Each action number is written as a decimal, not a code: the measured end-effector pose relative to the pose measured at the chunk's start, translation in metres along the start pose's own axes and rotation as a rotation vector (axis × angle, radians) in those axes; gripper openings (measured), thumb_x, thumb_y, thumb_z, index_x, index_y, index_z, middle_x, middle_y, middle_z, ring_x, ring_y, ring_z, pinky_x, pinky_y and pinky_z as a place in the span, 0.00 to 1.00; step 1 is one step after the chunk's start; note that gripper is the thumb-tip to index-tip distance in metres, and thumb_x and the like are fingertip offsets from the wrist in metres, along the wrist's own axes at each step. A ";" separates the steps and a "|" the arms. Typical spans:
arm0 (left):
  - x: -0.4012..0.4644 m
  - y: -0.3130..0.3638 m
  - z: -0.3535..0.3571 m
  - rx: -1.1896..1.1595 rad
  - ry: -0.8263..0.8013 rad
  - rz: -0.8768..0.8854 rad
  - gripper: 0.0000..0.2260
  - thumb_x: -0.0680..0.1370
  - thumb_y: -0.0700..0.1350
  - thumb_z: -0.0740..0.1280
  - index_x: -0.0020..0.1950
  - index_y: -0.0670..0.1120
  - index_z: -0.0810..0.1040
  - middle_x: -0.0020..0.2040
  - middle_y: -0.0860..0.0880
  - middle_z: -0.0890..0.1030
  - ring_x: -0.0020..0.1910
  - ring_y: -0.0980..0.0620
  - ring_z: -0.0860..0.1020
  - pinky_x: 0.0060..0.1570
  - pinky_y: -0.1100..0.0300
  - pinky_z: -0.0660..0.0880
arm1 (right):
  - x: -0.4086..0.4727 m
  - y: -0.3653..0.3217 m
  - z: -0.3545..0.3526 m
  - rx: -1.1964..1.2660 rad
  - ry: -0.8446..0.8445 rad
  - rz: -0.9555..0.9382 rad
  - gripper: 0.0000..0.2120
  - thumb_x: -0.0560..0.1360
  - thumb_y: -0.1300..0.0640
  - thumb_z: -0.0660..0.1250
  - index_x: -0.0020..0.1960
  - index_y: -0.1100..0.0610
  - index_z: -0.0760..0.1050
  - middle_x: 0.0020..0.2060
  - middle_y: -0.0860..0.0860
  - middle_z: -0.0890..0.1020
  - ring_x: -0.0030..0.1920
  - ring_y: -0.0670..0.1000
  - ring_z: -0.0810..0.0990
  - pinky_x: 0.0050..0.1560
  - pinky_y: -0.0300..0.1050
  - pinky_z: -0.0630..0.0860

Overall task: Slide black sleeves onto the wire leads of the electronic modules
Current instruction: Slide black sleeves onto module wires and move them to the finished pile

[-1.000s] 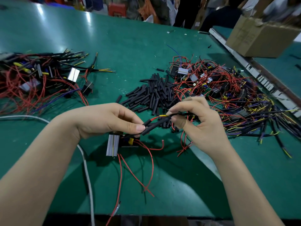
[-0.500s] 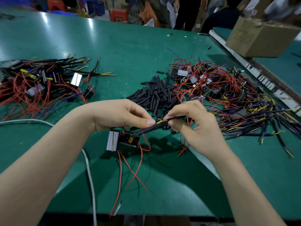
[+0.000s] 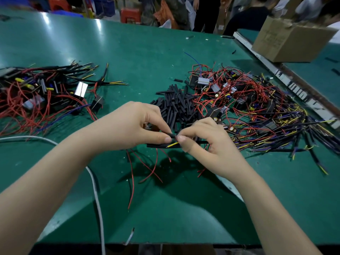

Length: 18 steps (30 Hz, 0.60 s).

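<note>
My left hand [image 3: 132, 126] is above the green table [image 3: 147, 52], thumb and forefinger pinched on the end of a black sleeve [image 3: 170, 135]. My right hand [image 3: 207, 142] meets it fingertip to fingertip, its thumb and forefinger pinching at the same spot; I cannot tell whether those fingers hold the wire lead or the sleeve end. Just below the pinch a second black sleeve [image 3: 158, 145] lies level under my left thumb, with a yellow wire lead [image 3: 173, 144] showing at its right end beside my right thumb. Red wires [image 3: 131, 173] hang from under my left hand down to the table surface; the module they belong to is hidden behind that hand. Just beyond my fingers lies a loose pile of black sleeves [image 3: 176, 105], on the table. To its right, touching it, is a tangled heap of modules with red, yellow and dark leads [image 3: 257, 111]. On the far left of the table is a separate heap of modules [image 3: 36, 96], several of its leads already covered in black. A white cable [image 3: 95, 190] runs across the table under my left forearm toward the near edge. A cardboard box [image 3: 287, 39] stands at the far right on a neighbouring surface. Persons stand beyond the far edge, blurred.
</note>
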<state>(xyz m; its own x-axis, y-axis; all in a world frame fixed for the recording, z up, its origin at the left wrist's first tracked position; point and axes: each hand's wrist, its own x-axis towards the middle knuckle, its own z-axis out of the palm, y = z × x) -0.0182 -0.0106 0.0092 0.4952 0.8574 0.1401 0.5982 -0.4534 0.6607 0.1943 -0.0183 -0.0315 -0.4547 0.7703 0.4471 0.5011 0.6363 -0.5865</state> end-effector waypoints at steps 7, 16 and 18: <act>-0.006 0.004 0.007 0.289 0.016 0.103 0.13 0.70 0.59 0.66 0.47 0.55 0.85 0.38 0.57 0.73 0.40 0.58 0.70 0.44 0.62 0.67 | -0.001 -0.001 0.003 -0.057 -0.073 0.055 0.09 0.74 0.49 0.64 0.42 0.51 0.80 0.33 0.36 0.73 0.47 0.43 0.68 0.53 0.51 0.62; -0.012 0.003 0.012 0.255 -0.030 0.206 0.09 0.74 0.53 0.68 0.46 0.51 0.85 0.37 0.56 0.72 0.40 0.58 0.70 0.45 0.61 0.68 | -0.003 0.000 -0.003 -0.053 -0.239 0.010 0.12 0.76 0.49 0.61 0.44 0.53 0.81 0.34 0.38 0.73 0.42 0.41 0.65 0.50 0.52 0.65; -0.014 0.001 0.014 0.202 0.023 0.208 0.08 0.74 0.52 0.70 0.45 0.50 0.85 0.37 0.54 0.75 0.39 0.57 0.72 0.43 0.61 0.69 | -0.003 0.001 -0.004 -0.038 -0.232 0.008 0.13 0.76 0.48 0.61 0.45 0.53 0.81 0.35 0.40 0.73 0.43 0.41 0.66 0.50 0.55 0.67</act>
<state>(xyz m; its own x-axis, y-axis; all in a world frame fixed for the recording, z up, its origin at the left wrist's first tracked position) -0.0156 -0.0260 -0.0028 0.6072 0.7454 0.2751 0.5999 -0.6572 0.4563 0.1991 -0.0192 -0.0309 -0.6052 0.7479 0.2727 0.5308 0.6344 -0.5620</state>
